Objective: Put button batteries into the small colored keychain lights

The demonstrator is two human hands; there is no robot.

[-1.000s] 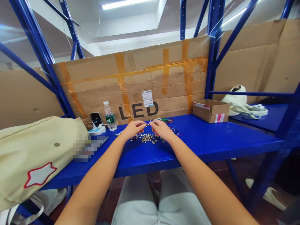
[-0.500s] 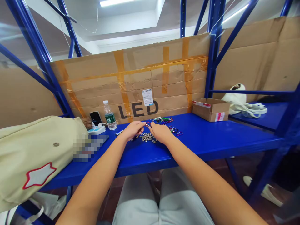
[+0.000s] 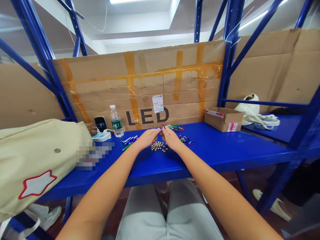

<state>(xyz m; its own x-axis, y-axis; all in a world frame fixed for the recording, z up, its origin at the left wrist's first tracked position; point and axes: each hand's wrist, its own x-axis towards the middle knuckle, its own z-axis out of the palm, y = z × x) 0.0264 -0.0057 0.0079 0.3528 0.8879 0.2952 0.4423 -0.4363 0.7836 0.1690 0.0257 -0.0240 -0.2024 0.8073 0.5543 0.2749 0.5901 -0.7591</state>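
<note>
Bag [image 3: 37, 156], beige canvas with a star patch, slumped at the far left of the blue shelf [image 3: 225, 151]; likely parked clear of the working patch. Phone [image 3: 100, 123] propped on a white power strip [image 3: 103, 136], next to a water bottle [image 3: 115, 120] standing upright against the taped cardboard sheet [image 3: 150, 83], within reach but behind the work.

Loose pen-shaped tubes [image 3: 129, 140] lie just left of the left hand [image 3: 147, 137].

Left hand: fingers drawn together, tips pinching a small red clip [image 3: 162, 127], held raised above the shelf surface. Right hand [image 3: 173, 138]: same pinch from the opposite side, fingertips meeting the left's at the clip. Held between both, probably for fine two-sided handling; detail too small to tell more.

Pile of small metal pieces [image 3: 158, 146] sits on the shelf directly below and between the hands, close for quick picking. Coloured carabiners [image 3: 185, 139] are scattered just right of the right hand.

Open cardboard box [image 3: 223, 118] further right, well apart. White bag [image 3: 252, 108] on the neighbouring shelf.
</note>
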